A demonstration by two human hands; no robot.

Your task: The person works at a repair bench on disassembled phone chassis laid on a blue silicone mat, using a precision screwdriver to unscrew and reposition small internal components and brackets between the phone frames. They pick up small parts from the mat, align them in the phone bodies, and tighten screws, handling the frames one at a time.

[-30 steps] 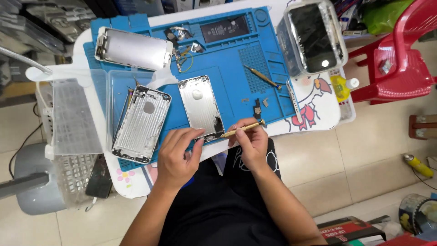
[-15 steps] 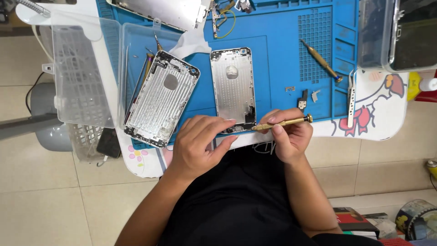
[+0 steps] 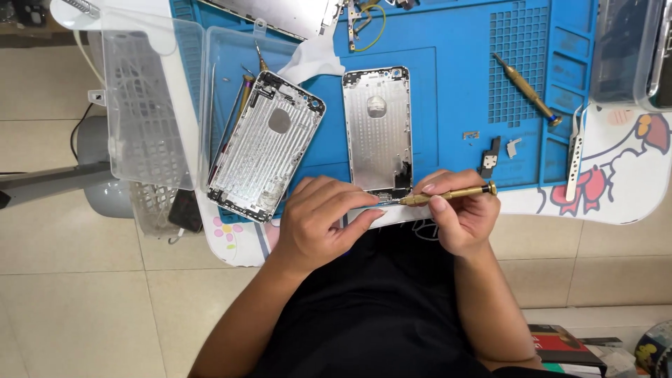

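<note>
The head view looks straight down over a black shirt to the near edge of the desk (image 3: 630, 196). The right hand (image 3: 458, 220) holds a brass screwdriver (image 3: 448, 194) lying almost level, its fingers (image 3: 439, 204) curled and pinching the handle, the tip pointing left at the bottom edge of a silver phone back housing (image 3: 376, 129). The left hand (image 3: 318, 220) rests just beside it, fingers pressed together and laid flat over the near edge of the desk, the fingertips touching the lower end of that housing close to the screwdriver tip. The housing lies inside up, lengthwise away from the person, on a blue work mat (image 3: 462, 91).

Left of it, a second silver housing (image 3: 266, 147) lies tilted, resting partly in a clear plastic tray (image 3: 217, 84) whose open lid (image 3: 143, 105) hangs off the left edge. To the right of the hands, on the mat, sit a few small loose parts (image 3: 490, 155), well apart from the housing. A pair of silver tweezers (image 3: 574, 157) lies over the mat's right edge onto a white cartoon-printed cover.

Farther out, a second brass screwdriver (image 3: 525, 87) lies slanted across the mat's grid of small compartments. At the far edge another metal housing (image 3: 280, 14) is partly cut off, with a yellow-green wire loop (image 3: 371, 24) next to it. A clear box (image 3: 623, 49) stands at the far right.
</note>
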